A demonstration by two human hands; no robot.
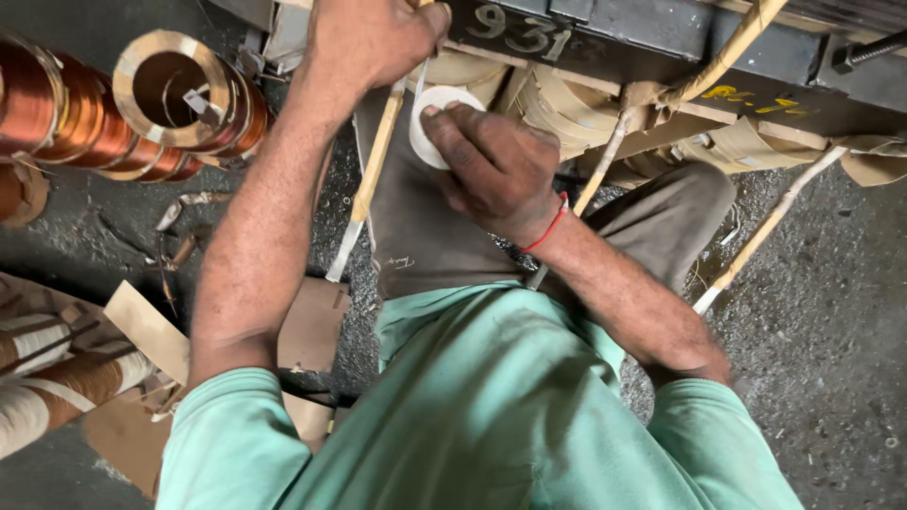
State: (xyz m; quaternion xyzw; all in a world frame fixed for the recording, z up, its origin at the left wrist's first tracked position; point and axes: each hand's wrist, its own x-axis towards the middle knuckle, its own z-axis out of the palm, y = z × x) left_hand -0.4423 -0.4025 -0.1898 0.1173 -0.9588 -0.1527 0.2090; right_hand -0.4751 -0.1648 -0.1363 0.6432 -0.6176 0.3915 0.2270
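- the right hand [496, 170] was closed around a white tape roll [433, 118], fingers over its rim, just below the dark metal frame [661, 38].
- the left hand [373, 38] was clenched at the top of a paper-wrapped lead [373, 170] (its lower end white), beside the roll.
- copper coils [85, 113] lay well apart on the grey floor [831, 312].
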